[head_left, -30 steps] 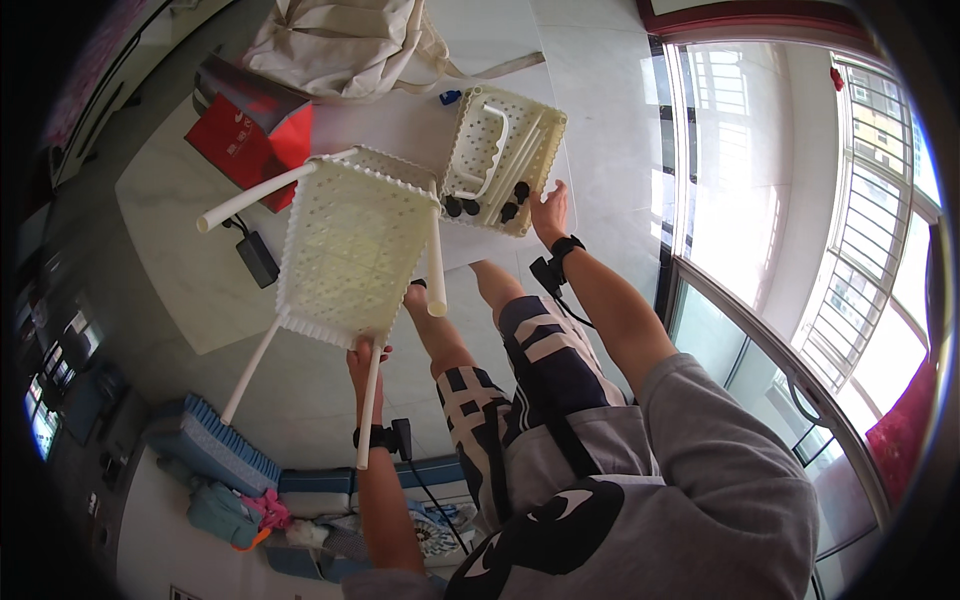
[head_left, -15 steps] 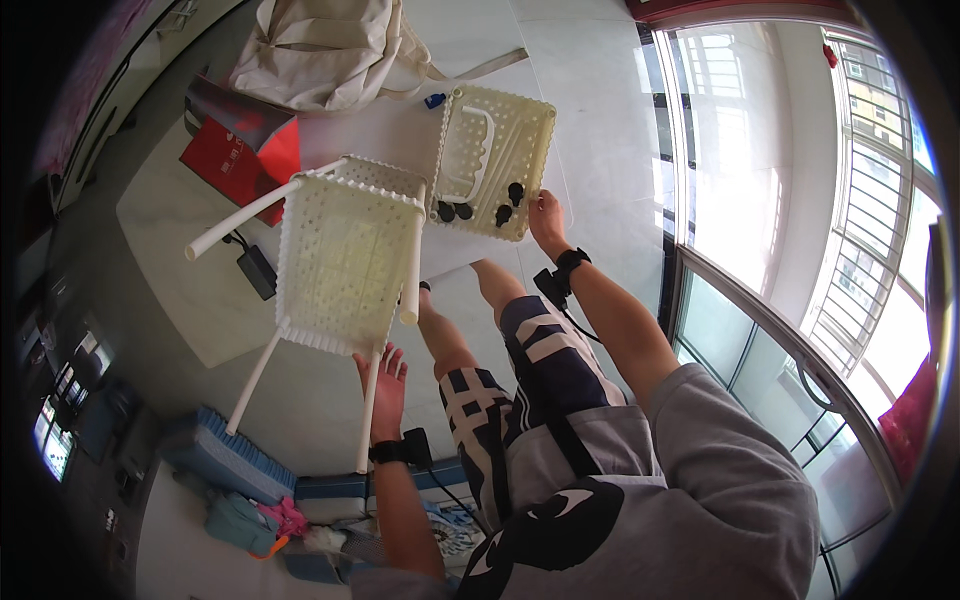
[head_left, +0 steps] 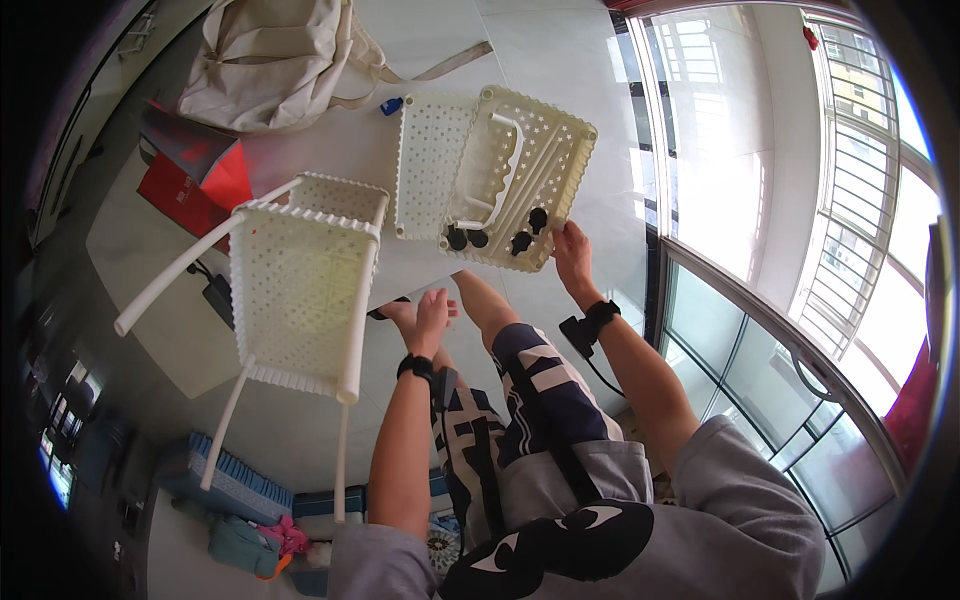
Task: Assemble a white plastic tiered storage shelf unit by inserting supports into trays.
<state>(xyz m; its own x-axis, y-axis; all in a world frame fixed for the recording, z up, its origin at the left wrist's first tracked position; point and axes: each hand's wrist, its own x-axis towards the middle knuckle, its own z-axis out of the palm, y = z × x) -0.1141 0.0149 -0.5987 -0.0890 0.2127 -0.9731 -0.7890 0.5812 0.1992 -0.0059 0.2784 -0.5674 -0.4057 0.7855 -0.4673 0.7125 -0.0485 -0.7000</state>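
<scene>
My right hand pinches the near right corner of a cream plastic shelf tray with a scalloped rim. The tray is tilted up. On it lie a white wavy-edged handle, pale rods and several black casters. A second perforated tray shows at its left. My left hand is empty, fingers loosely bent and apart, in the air below the trays. To its left stands a partly assembled rack, a perforated tray with white poles at its corners.
A beige backpack sits on the floor at the far left, its strap reaching right. Nearby are a red paper bag, a small blue item and a black adapter. A sliding glass door bounds the right side.
My left hand has left the rack's pole and moved right, toward the trays. My right hand has lifted and shifted the loaded tray rightward, uncovering the second tray at its left.
</scene>
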